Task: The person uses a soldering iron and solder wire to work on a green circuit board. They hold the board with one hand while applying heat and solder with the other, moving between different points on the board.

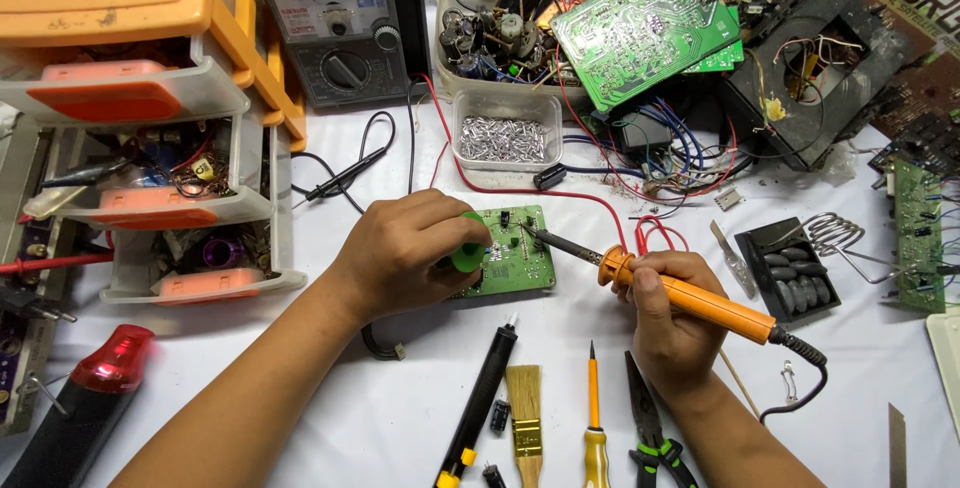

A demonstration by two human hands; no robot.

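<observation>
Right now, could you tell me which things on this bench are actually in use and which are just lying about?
In use:
left hand holding the small green circuit board
right hand holding the orange soldering iron, tip on the board

Lying about:
brush
pliers
orange screwdriver
analog meter
tub of metal bits

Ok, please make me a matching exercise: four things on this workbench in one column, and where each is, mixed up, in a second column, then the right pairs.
Things:
1. soldering iron
2. small green circuit board
3. paint brush
4. clear tub of metal bits

Places:
A. under the left hand
B. in the right hand
C. behind the board, near the meter
D. front of table, beside the yellow screwdriver

Pairs: 1-B, 2-A, 3-D, 4-C
</observation>
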